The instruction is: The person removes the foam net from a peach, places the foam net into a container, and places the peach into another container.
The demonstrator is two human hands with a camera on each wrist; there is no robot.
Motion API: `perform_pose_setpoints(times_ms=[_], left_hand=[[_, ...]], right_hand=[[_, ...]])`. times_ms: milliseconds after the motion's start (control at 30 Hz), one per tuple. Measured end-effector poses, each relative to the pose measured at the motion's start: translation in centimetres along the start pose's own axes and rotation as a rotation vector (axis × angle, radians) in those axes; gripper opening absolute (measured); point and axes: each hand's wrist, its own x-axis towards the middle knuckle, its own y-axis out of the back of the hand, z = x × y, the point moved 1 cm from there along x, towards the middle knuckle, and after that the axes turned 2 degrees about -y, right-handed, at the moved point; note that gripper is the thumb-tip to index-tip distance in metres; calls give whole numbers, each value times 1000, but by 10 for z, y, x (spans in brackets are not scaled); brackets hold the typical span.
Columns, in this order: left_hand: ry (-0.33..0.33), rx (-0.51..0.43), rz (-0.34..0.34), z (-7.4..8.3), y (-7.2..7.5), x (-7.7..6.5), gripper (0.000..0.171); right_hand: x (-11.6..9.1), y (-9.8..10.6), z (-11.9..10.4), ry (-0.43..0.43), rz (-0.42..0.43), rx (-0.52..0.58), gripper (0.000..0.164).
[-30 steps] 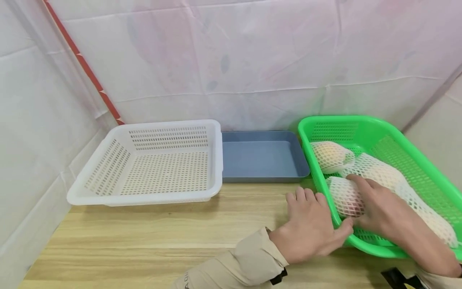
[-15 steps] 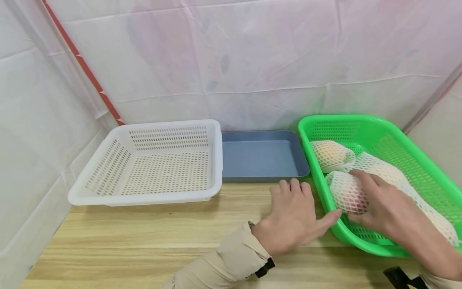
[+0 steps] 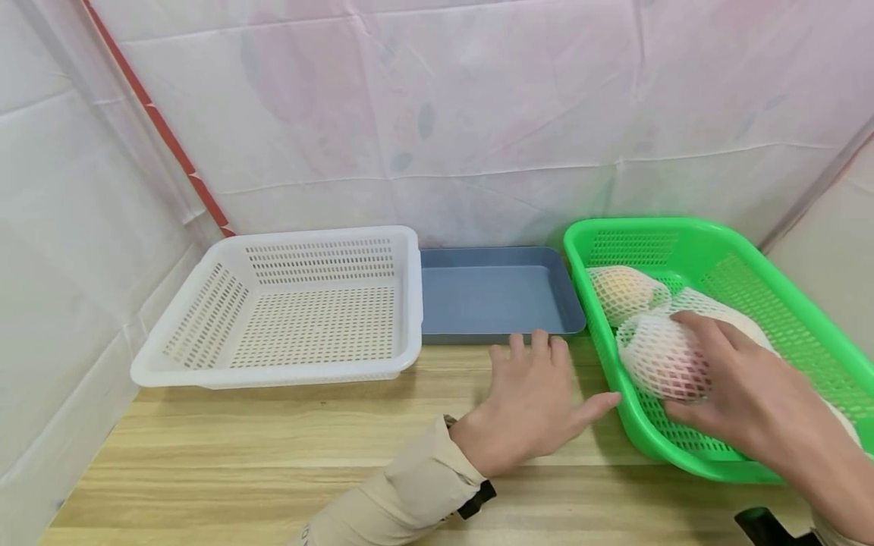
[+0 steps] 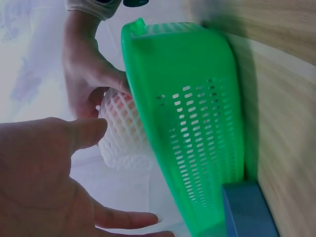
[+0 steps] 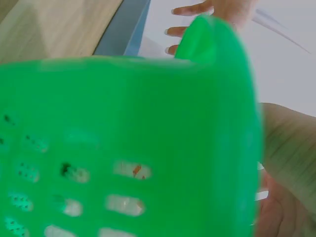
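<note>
My right hand [image 3: 765,394] grips a reddish round fruit in a white foam net [image 3: 658,358], inside the left front part of the green basket [image 3: 638,428]. In the left wrist view, the netted fruit [image 4: 123,133] shows beside the basket's rim, level with it or beyond it. My left hand [image 3: 522,409] has its fingers spread above the table, left of the basket, with its thumb near the rim. It holds nothing. A yellowish netted fruit [image 3: 621,294] and another white-netted one [image 3: 727,311] lie behind the held fruit. The basket wall hides much of the right hand in the right wrist view.
A white perforated basket [image 3: 273,378] stands at the left. Between the two baskets, a shallow blue-grey tray [image 3: 492,303] lies against the cloth backdrop [image 3: 478,114]. The wooden table [image 3: 273,455] runs along the front. Part of another netted item [image 3: 843,425] shows behind the right forearm.
My left hand has moved left, away from the green basket's rim. My right hand has shifted slightly right with the netted fruit, which appears turned and raised a little. Baskets and tray stay put.
</note>
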Motion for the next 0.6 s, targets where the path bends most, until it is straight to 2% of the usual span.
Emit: perform_pose_setpoints(times_ms=[133,267,433,600], left_hand=[[3,-63,-31,-9,3,-5,78],[18,-60,-50,-20,4,-12,77],[16,-70,-48,-34,7,-20,73],[8,-95,-18,-49,12,-31,68]], right_hand=[[-1,5,-4,4,10,-15,103],[0,9,-8,34,32,-19,103],[1,13,-19,54,75,-8,102],[3,13,-34,95,104,18,102]])
